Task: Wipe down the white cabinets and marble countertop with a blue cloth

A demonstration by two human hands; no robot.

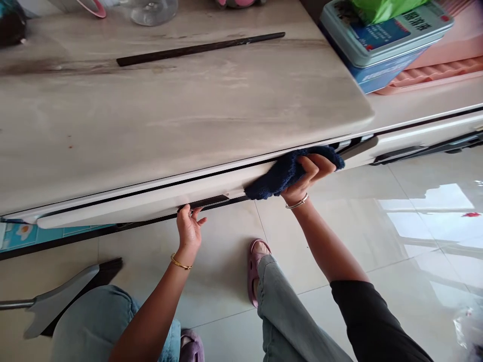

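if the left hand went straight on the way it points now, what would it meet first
The dark handle, which the left hand's fingertips already seem to touch; the pale drawer front probably comes next, though depth is hard to judge.

A dark strip (202,49) lies aslant on the pale countertop (211,110), whose surface has brownish smudges. Along the top edge are a dark object (11,22) at the left corner, part of a pink ring (94,7), the base of a clear container (153,11) and a pink thing (239,2), mostly cut off. Past the countertop's right edge sits a blue tin (392,39) with a green bag (385,9) on its lid, beside a ridged pink tray (437,74). A grey broom (66,299) with dark bristles is at lower left. The glossy tiled floor (222,281) reflects light at right, near some clear plastic (468,322).
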